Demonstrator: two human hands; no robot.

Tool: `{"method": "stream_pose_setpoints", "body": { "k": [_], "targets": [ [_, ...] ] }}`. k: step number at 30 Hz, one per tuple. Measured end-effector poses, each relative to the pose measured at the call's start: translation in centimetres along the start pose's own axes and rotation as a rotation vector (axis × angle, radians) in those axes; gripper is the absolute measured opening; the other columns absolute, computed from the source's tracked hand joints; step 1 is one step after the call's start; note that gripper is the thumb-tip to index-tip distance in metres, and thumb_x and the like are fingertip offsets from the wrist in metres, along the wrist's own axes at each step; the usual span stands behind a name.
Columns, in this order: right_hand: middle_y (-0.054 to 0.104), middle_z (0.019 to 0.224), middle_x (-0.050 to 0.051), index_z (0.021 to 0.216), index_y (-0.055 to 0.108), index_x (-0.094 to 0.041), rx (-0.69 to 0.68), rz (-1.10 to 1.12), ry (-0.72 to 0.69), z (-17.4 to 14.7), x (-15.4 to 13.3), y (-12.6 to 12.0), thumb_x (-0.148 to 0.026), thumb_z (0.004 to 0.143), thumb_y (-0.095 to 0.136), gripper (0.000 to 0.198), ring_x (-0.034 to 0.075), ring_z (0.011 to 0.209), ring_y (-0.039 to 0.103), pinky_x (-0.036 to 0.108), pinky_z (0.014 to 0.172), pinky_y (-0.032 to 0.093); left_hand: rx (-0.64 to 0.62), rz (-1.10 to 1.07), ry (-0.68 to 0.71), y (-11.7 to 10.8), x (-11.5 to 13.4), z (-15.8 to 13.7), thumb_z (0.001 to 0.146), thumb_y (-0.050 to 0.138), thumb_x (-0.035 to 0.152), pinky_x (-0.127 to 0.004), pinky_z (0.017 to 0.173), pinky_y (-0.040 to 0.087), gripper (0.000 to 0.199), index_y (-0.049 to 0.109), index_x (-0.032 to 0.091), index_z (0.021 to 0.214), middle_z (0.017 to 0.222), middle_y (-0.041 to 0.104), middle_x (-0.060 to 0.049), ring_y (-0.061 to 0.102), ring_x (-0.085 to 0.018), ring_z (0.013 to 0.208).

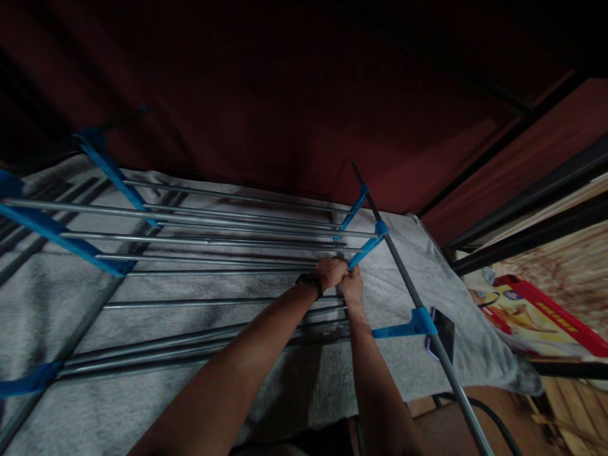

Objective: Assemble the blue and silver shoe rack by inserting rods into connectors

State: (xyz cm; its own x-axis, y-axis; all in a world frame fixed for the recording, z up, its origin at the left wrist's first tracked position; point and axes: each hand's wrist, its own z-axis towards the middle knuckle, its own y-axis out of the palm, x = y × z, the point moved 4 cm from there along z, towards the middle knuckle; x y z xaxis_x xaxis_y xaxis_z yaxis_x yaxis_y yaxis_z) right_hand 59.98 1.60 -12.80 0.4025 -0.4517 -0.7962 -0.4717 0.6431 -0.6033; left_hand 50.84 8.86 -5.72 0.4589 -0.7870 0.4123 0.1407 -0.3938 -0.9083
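Note:
A rack of grey metal rods with blue plastic brackets lies spread out in front of me; it looks like a folding drying rack. My left hand, with a black band at the wrist, is closed around the right end of one of the rods. Right beside it, my right hand grips the lower end of a blue bracket. The fingertips of both hands meet there and hide the joint between rod and bracket. That bracket's upper end sits on a long grey tube.
Under the rack is a grey blanket. A phone lies beside the long tube, near another blue bracket. Dark red fabric hangs behind. At the right are dark bars and a red and yellow package.

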Motion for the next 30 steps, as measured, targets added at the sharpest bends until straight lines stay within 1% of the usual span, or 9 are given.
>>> {"method": "stream_pose_setpoints", "body": {
  "k": [2,4,8,11,17,21,24,27,30],
  "targets": [
    [0.066,0.084,0.005,0.115,0.062,-0.021,0.002,-0.006,-0.008,0.0,-0.1,-0.1,-0.027,0.078,0.041,0.042,0.022,0.078,0.056,0.031,0.073,0.04,0.01,-0.006,-0.016,-0.2,0.0,0.3,0.097,0.047,0.039,-0.037,0.089,0.053,0.036,0.07,0.018,0.114,0.113,0.074,-0.015,0.07,-0.028,0.108],
    [0.066,0.085,0.006,0.114,0.062,-0.02,0.007,-0.007,-0.011,-0.1,-0.2,-0.1,-0.027,0.079,0.039,0.042,0.022,0.078,0.056,0.031,0.073,0.04,0.015,-0.012,-0.027,-0.4,0.0,0.6,0.098,0.047,0.04,-0.037,0.087,0.053,0.036,0.069,0.018,0.116,0.113,0.073,-0.015,0.07,-0.028,0.107],
    [0.067,0.092,0.007,0.121,0.061,-0.021,-0.002,-0.014,-0.005,-0.2,-0.4,0.0,-0.033,0.082,0.042,0.045,0.023,0.083,0.057,0.032,0.076,0.04,0.017,-0.016,-0.034,-0.8,0.0,1.1,0.098,0.045,0.036,-0.036,0.088,0.052,0.034,0.072,0.018,0.109,0.11,0.075,-0.014,0.07,-0.028,0.106],
    [0.068,0.096,0.009,0.128,0.059,-0.02,-0.01,-0.048,0.008,-0.4,-0.6,0.0,-0.035,0.085,0.042,0.049,0.025,0.086,0.058,0.033,0.078,0.04,0.025,-0.025,-0.037,-1.0,0.0,1.2,0.098,0.047,0.035,-0.034,0.089,0.052,0.032,0.072,0.019,0.108,0.11,0.075,-0.012,0.069,-0.026,0.107],
    [0.068,0.101,0.011,0.134,0.057,-0.018,-0.023,-0.115,0.032,-0.5,-1.0,-0.1,-0.032,0.089,0.041,0.05,0.026,0.09,0.06,0.034,0.08,0.041,0.048,-0.064,-0.039,-1.1,-0.2,1.1,0.098,0.047,0.036,-0.038,0.088,0.052,0.033,0.069,0.021,0.116,0.114,0.074,-0.012,0.069,-0.028,0.105],
    [0.068,0.107,0.01,0.137,0.053,-0.019,-0.037,-0.217,0.053,-0.7,-1.4,-0.1,-0.03,0.093,0.039,0.048,0.024,0.095,0.06,0.032,0.082,0.042,0.064,-0.088,-0.045,-1.1,-0.4,1.2,0.095,0.051,0.04,-0.035,0.088,0.052,0.032,0.07,0.022,0.114,0.112,0.074,-0.01,0.069,-0.027,0.106],
    [0.068,0.108,0.01,0.138,0.052,-0.019,-0.046,-0.269,0.06,-0.8,-1.7,-0.1,-0.028,0.094,0.038,0.047,0.023,0.096,0.061,0.031,0.082,0.043,0.075,-0.103,-0.052,-1.0,-0.6,1.4,0.093,0.053,0.037,-0.033,0.088,0.051,0.03,0.071,0.024,0.113,0.112,0.074,-0.008,0.068,-0.025,0.107],
    [0.069,0.108,0.011,0.138,0.052,-0.018,-0.037,-0.304,0.044,-0.9,-1.9,-0.1,-0.025,0.095,0.037,0.046,0.024,0.096,0.062,0.031,0.082,0.043,0.092,-0.119,-0.047,-1.0,-0.7,1.4,0.093,0.053,0.035,-0.033,0.09,0.05,0.031,0.07,0.026,0.116,0.114,0.074,-0.006,0.067,-0.024,0.109],
    [0.07,0.108,0.014,0.138,0.052,-0.013,-0.014,-0.343,0.014,-1.1,-2.0,0.0,-0.024,0.096,0.035,0.046,0.025,0.095,0.065,0.033,0.083,0.044,0.103,-0.131,-0.031,-0.9,-0.7,1.4,0.093,0.053,0.034,-0.033,0.091,0.05,0.034,0.068,0.029,0.122,0.116,0.074,-0.005,0.067,-0.024,0.11]
  ]
}}
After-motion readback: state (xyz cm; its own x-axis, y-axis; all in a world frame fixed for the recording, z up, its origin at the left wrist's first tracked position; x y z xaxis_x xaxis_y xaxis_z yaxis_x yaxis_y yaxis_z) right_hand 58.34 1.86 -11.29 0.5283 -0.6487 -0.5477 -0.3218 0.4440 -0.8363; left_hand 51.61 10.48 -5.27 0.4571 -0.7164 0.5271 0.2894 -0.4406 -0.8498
